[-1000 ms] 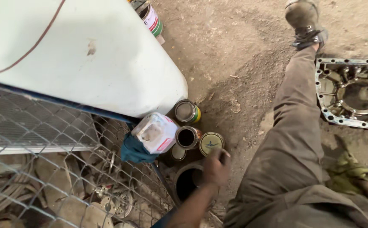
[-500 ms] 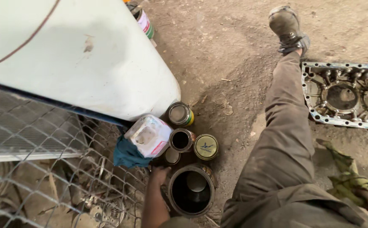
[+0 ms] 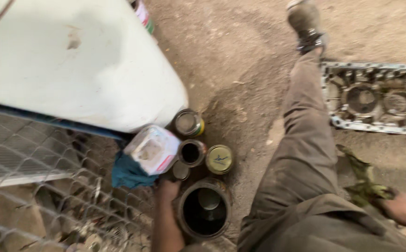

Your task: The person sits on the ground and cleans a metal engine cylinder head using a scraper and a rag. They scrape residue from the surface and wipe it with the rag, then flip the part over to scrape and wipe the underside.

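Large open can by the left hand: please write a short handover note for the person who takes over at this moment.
Left hand: its grip is on the rim side of the large open can, which stands on the dirt, dark inside, with a small round thing at the bottom.
Right hand: resting at the far right on a green rag.
Nearby: three small tins behind the can, one with a yellow lid; a white plastic jug on a blue cloth.
Done: can gripped. Left: not yet lifted.
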